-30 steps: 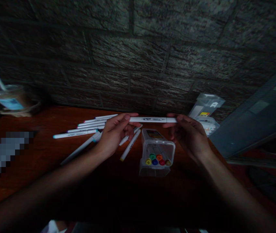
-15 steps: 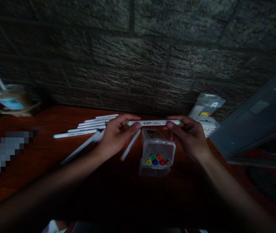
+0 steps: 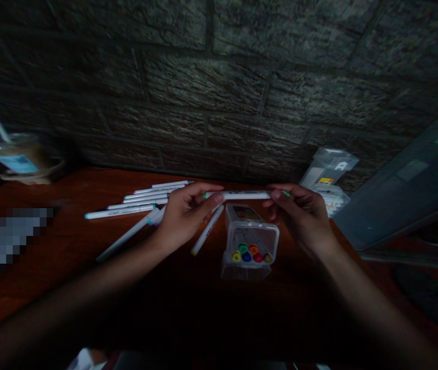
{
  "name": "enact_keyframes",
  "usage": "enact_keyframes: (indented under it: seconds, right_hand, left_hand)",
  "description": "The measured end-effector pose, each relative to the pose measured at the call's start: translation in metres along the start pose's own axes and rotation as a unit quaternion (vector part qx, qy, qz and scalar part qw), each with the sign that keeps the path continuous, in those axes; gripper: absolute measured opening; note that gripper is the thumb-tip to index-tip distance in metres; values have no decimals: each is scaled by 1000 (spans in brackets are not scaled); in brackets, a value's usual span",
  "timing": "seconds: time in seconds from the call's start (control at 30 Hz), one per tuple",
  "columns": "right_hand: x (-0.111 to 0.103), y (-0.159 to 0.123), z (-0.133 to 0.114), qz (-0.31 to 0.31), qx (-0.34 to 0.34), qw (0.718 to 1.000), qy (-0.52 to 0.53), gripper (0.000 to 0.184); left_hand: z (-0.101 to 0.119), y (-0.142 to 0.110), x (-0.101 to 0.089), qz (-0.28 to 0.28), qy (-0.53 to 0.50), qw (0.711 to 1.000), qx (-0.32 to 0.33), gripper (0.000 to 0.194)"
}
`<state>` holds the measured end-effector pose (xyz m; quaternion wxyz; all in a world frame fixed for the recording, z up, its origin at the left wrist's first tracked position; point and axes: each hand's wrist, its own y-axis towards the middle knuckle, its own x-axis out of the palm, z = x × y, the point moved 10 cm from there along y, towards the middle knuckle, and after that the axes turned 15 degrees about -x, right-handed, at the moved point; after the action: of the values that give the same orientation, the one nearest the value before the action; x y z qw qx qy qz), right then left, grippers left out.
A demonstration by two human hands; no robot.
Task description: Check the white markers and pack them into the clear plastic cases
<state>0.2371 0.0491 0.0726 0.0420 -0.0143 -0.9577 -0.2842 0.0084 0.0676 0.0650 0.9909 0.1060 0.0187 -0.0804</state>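
A white marker [image 3: 247,195] with green ends lies level between my two hands, above the table. My left hand [image 3: 183,213] pinches its left end, and my right hand [image 3: 303,216] pinches the right end between thumb and fingers. Just below it, a clear plastic case [image 3: 272,239] lies on its side with its open end towards me. Several markers with coloured caps [image 3: 247,256] show inside, among them yellow, green, blue, orange and red. A yellow-tipped marker [image 3: 208,231] rests between my left hand and the case.
Several white markers [image 3: 138,199] lie in a row left of my left hand. Behind my right hand stands another clear case [image 3: 327,167] beside more markers. A cup with a straw [image 3: 20,156] is at the far left. A stone-block wall [image 3: 203,103] closes off the back.
The green-ended marker has rolled between my fingers, so its printed label now faces further up. It has also shifted slightly to the right. Both hands hold nearly the same place.
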Motion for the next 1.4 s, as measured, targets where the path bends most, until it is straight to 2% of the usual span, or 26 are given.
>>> enact_keyframes:
  seconds: [0.4,0.63,0.83,1.03,1.17,1.4]
  right_hand:
    - [0,0,1,2,28,998,53,23]
    - [1,1,-1,-1,1,1000,26,22]
    - [2,1,0,-16,-17,1000,-1,21]
    - [4,0,-3,-26,-42,998,-37,21]
    - [4,0,-3,-28,-51,997,-44,22]
    - [1,1,0,-16,-25,999,-12,17]
  left_hand:
    - [-14,7,-1,-22,-143,988,-62,25]
    - [-6,3,-2,-5,-67,997,-31,22]
    - [-7,2,1,2,0,999,-36,19]
    - [-2,-2,3,4,35,999,0,14]
    - [-2,-2,3,6,21,1000,0,15]
    - [-7,3,-1,4,-37,999,-22,15]
